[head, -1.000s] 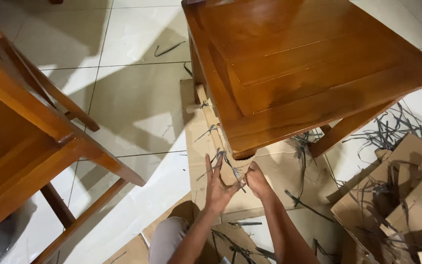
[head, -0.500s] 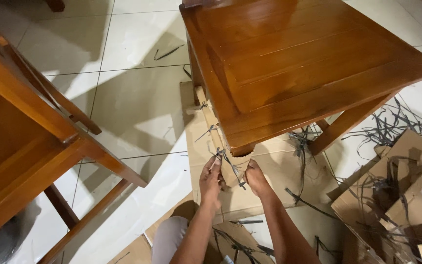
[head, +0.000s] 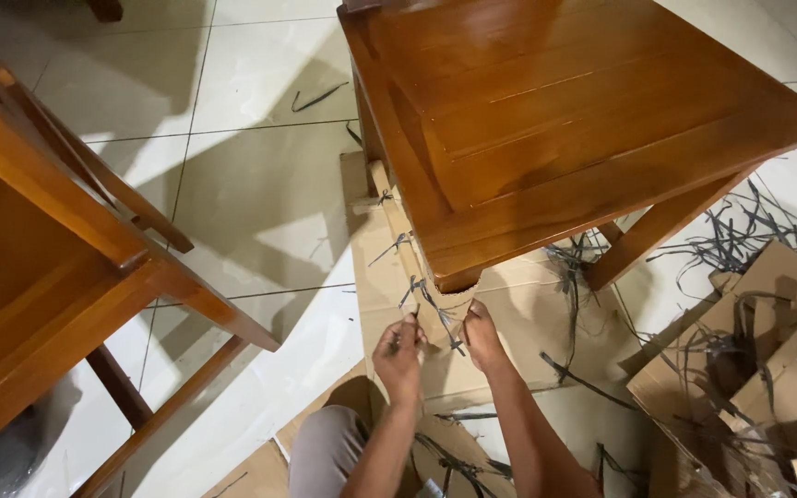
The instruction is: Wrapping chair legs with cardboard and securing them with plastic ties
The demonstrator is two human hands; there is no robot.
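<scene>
Looking down, we see the glossy brown wooden table (head: 565, 129) standing on flat cardboard sheets (head: 509, 323), its near leg sleeved in a tan cardboard wrap (head: 437, 318) bound with dark plastic ties (head: 397, 244). Two ties sit knotted higher up; the lowest seems unfinished. Our left hand (head: 398, 355) pinches its strand; our right hand (head: 481, 334) presses the wrap, fingertips hidden.

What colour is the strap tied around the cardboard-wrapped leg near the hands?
Dark grey, almost black: the strap on the cardboard-wrapped leg, seen in the head view.

Glossy wooden table (head: 565, 120), matt cardboard (head: 509, 323).
</scene>
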